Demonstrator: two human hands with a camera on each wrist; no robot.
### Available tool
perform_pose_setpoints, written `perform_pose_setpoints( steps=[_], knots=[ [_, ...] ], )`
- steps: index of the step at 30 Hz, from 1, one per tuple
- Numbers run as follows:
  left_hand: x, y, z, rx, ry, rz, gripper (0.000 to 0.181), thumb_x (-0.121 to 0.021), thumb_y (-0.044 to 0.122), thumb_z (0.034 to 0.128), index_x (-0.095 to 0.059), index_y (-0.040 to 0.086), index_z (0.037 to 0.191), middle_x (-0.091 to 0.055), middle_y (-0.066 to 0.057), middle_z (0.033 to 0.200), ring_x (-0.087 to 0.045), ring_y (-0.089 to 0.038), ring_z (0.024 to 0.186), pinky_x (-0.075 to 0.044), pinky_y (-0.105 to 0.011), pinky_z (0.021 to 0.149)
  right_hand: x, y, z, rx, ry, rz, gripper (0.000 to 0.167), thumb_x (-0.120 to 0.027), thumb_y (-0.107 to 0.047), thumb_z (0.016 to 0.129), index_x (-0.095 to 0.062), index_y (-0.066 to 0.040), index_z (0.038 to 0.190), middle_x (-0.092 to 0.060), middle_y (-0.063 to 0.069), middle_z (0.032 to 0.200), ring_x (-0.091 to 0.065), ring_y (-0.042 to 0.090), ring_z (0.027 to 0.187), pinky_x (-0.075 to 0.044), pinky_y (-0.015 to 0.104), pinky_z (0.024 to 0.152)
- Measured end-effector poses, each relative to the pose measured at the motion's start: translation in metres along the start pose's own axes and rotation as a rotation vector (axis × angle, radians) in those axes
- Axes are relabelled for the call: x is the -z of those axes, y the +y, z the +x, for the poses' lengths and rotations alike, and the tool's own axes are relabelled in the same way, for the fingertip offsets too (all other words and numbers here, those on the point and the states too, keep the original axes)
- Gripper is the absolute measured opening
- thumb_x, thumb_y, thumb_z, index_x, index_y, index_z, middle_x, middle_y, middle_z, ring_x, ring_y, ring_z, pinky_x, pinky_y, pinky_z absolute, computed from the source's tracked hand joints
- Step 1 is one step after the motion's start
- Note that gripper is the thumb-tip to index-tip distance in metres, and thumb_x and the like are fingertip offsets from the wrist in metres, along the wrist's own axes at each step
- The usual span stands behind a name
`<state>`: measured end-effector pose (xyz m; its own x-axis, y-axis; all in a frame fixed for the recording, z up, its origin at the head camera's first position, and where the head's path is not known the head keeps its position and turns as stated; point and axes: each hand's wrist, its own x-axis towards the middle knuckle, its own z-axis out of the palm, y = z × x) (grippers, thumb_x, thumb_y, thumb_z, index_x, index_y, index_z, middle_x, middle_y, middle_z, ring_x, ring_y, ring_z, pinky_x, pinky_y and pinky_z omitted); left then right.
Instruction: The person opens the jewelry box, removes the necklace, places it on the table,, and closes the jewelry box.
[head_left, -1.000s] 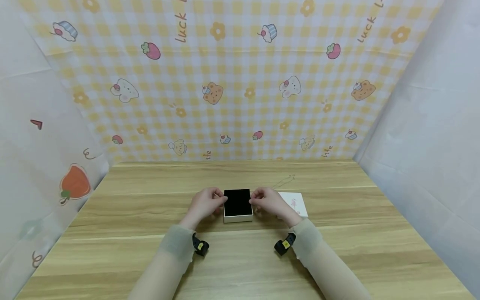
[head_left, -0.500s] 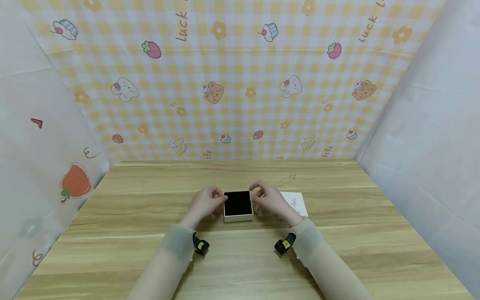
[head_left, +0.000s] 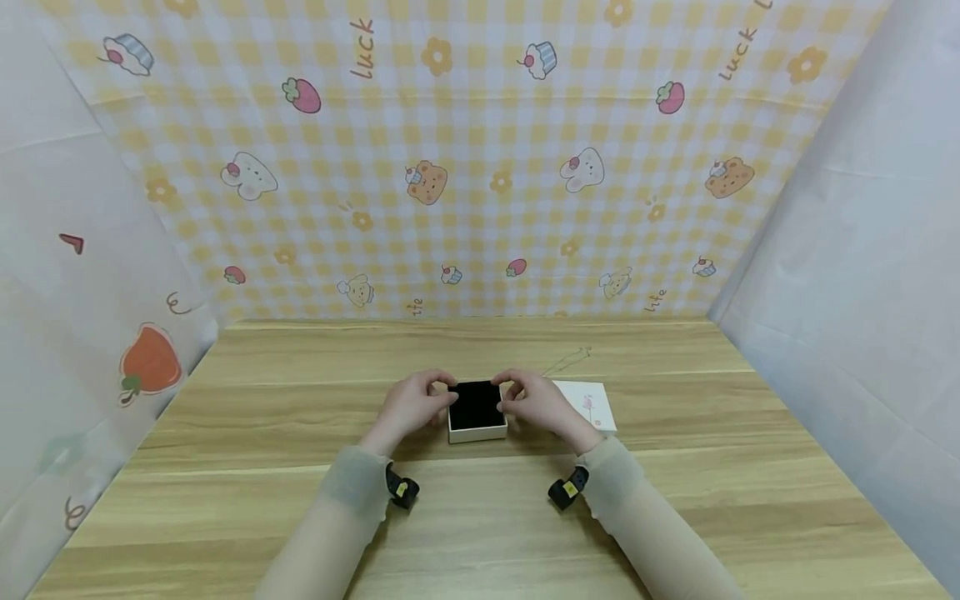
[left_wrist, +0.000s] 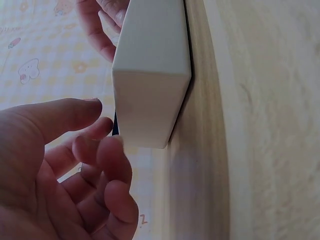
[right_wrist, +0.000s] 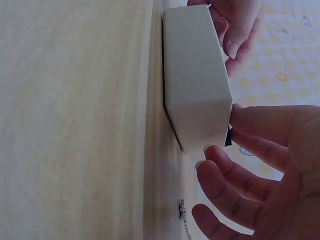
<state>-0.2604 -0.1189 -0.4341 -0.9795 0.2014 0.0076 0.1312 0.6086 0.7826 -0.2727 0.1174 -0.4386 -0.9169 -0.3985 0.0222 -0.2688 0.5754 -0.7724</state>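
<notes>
A small cream box [head_left: 477,434] holds a black square pad [head_left: 476,406], and a dark sliver of that pad shows above the rim in both wrist views. At the box's left side is my left hand [head_left: 411,406], its index fingertip at the pad's far left corner and its thumb near the left rim. My right hand [head_left: 536,403] mirrors it, with index fingertip at the far right corner and thumb by the right rim. The fingers are loosely bent, thumbs and index fingers spread apart along the edges. Exact contact with the pad is partly hidden.
Right of the box, partly behind my right hand, lies a white lid [head_left: 591,404] with a pink flower print. A thin chain necklace [head_left: 567,361] lies behind it on the wooden table [head_left: 480,517]. Patterned cloth [head_left: 480,167] hangs at the back.
The pad appears to sit slightly lower in the box. My right index finger lifted, then came down at the far right corner; my left index finger moved onto the far left corner.
</notes>
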Motion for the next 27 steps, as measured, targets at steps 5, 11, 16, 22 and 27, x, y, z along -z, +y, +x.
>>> perform_pose_setpoints(
  steps=[5, 11, 16, 22, 27],
  knots=[
    [-0.0003, 0.0017, 0.0, 0.008, -0.002, 0.028, 0.018, -0.067, 0.026, 0.0919, -0.071, 0.02, 0.108, -0.059, -0.011, 0.063, -0.049, -0.016, 0.047, -0.038, -0.028, 0.048, -0.0006, -0.0006, -0.0006, 0.004, -0.003, -0.016, 0.036, -0.07, -0.014, 0.089, -0.062, -0.013, 0.124, -0.063, 0.001, 0.085, -0.058, 0.018, 0.057, -0.045, 0.03, 0.052],
    [-0.0018, 0.0004, 0.001, 0.007, -0.01, 0.049, 0.018, -0.065, 0.027, 0.0926, -0.072, 0.019, 0.107, -0.059, -0.009, 0.064, -0.047, -0.015, 0.047, -0.037, -0.028, 0.048, -0.0024, 0.0, 0.0009, 0.015, 0.006, -0.087, 0.033, -0.071, -0.016, 0.089, -0.064, -0.015, 0.121, -0.063, -0.001, 0.087, -0.057, 0.014, 0.063, -0.046, 0.03, 0.056],
    [-0.0026, 0.0, 0.0016, -0.002, -0.018, 0.065, 0.02, -0.064, 0.028, 0.0932, -0.073, 0.018, 0.109, -0.057, -0.006, 0.062, -0.047, -0.014, 0.047, -0.036, -0.027, 0.047, -0.0027, -0.001, 0.0009, 0.026, 0.0, -0.12, 0.031, -0.069, -0.016, 0.089, -0.065, -0.014, 0.12, -0.064, -0.001, 0.088, -0.056, 0.013, 0.063, -0.045, 0.03, 0.056],
    [-0.003, 0.0007, 0.0013, -0.008, -0.036, 0.07, 0.022, -0.064, 0.028, 0.0935, -0.073, 0.018, 0.11, -0.054, -0.002, 0.059, -0.046, -0.014, 0.046, -0.037, -0.028, 0.049, -0.002, -0.0043, -0.0006, 0.025, -0.015, -0.133, 0.028, -0.066, -0.02, 0.092, -0.067, -0.013, 0.119, -0.065, 0.001, 0.089, -0.057, 0.014, 0.068, -0.046, 0.031, 0.059],
    [-0.0032, 0.0018, 0.0, 0.0, -0.056, 0.074, 0.023, -0.064, 0.03, 0.0937, -0.073, 0.019, 0.112, -0.051, 0.0, 0.057, -0.045, -0.014, 0.045, -0.037, -0.028, 0.048, -0.0019, -0.005, -0.0014, 0.014, -0.025, -0.132, 0.028, -0.065, -0.025, 0.093, -0.067, -0.014, 0.119, -0.066, 0.001, 0.091, -0.057, 0.015, 0.073, -0.047, 0.032, 0.063]
  ],
)
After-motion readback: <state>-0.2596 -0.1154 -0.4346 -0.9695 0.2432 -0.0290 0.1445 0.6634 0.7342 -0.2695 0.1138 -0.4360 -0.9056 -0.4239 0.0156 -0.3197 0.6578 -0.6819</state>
